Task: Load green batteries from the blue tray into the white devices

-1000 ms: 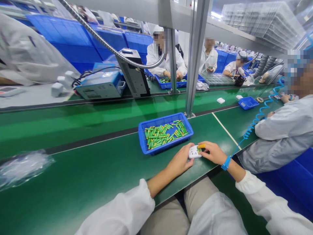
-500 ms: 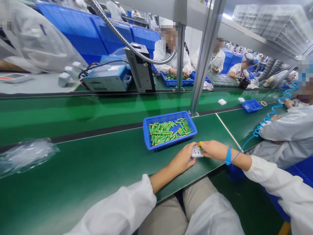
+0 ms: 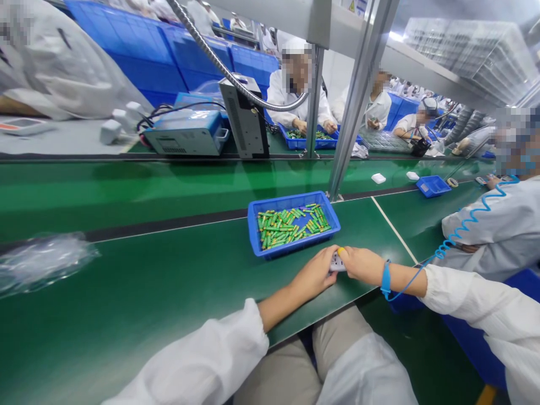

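Observation:
A small white plastic case [image 3: 336,262] with dark slots in its face is held just above the front edge of the green work surface [image 3: 202,287]. My left hand [image 3: 317,273] is closed around its left side, fingers behind and thumb at the near edge. On the right side my right hand [image 3: 361,265] is closed against the case, a yellow finger cover [image 3: 341,253] pressing at its top edge. Whatever lies under the right fingers is hidden. Just beyond my hands stands a blue tray [image 3: 252,232] of loose green batteries with gold-coloured ends [image 3: 276,232].
A blue wrist strap [image 3: 385,279] with a coiled cord [image 3: 468,216] runs from my right wrist towards a co-worker's sleeve [image 3: 498,225]. Crumpled clear plastic [image 3: 46,261] lies at left. A metal post [image 3: 350,112] rises behind the tray. White pieces [image 3: 378,178] lie farther back.
My right hand has shifted slightly left, over the white case. The green battery that showed beside its fingers is now covered. At right, the co-worker's arm and the coiled cord have moved.

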Demonstrator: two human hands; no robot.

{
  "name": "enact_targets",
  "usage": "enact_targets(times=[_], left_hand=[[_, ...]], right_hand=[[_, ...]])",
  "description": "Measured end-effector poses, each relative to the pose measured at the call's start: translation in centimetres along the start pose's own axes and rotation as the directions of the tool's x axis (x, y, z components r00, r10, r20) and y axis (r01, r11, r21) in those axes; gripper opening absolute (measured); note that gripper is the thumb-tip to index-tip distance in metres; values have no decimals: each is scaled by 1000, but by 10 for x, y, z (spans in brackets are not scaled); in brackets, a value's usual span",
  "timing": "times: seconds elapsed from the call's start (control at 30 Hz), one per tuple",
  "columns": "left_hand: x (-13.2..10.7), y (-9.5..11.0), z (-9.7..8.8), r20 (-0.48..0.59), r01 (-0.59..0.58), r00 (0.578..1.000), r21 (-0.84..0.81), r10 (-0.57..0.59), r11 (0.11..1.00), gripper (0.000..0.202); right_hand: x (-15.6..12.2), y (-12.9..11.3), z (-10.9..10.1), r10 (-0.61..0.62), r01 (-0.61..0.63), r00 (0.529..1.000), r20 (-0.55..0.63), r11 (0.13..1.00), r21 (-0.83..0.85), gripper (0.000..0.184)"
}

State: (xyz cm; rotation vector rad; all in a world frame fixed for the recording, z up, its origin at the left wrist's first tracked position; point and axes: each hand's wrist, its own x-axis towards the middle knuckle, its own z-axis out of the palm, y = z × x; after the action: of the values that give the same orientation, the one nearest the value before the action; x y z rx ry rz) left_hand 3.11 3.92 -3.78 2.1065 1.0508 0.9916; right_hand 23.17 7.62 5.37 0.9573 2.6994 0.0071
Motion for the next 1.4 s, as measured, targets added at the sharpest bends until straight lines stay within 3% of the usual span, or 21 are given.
enact_targets(times=[0.2, 0.33, 0.47, 0.67, 0.87, 1.0, 1.17, 1.4], left_hand=[[1, 1, -2, 6, 0, 1000, -9, 0, 1000, 71], [1, 4, -4, 9, -7, 1000, -18, 7, 1000, 68], [1, 4, -3, 11, -7, 1000, -25, 7, 1000, 69], [-2, 3, -3, 20, 14, 1000, -16, -13, 1000, 68], [-2, 5, -6, 28, 44, 999, -29, -43, 999, 69], [-2, 7, -6, 22, 49, 999, -22, -48, 999, 68], [-2, 8, -6, 25, 53, 998, -23, -52, 998, 67], [-3, 8, -8, 24, 47, 999, -27, -47, 999, 68]], right_hand=[[-7, 6, -2, -15, 17, 1000, -23, 996, 93, 33], [-19, 16, 20, -4, 39, 982, -189, 982, 184, 29], [-32, 21, 51, 12, 135, 909, -416, 938, 321, 35], [-42, 15, 74, 140, 201, 808, -572, 847, 492, 31], [-40, 2, 81, 310, 185, 733, -605, 765, 617, 23], [-36, -5, 80, 339, 178, 683, -647, 782, 598, 20], [-39, -9, 79, 298, 169, 697, -652, 815, 554, 28], [-37, -13, 73, 332, 170, 693, -640, 787, 593, 27]])
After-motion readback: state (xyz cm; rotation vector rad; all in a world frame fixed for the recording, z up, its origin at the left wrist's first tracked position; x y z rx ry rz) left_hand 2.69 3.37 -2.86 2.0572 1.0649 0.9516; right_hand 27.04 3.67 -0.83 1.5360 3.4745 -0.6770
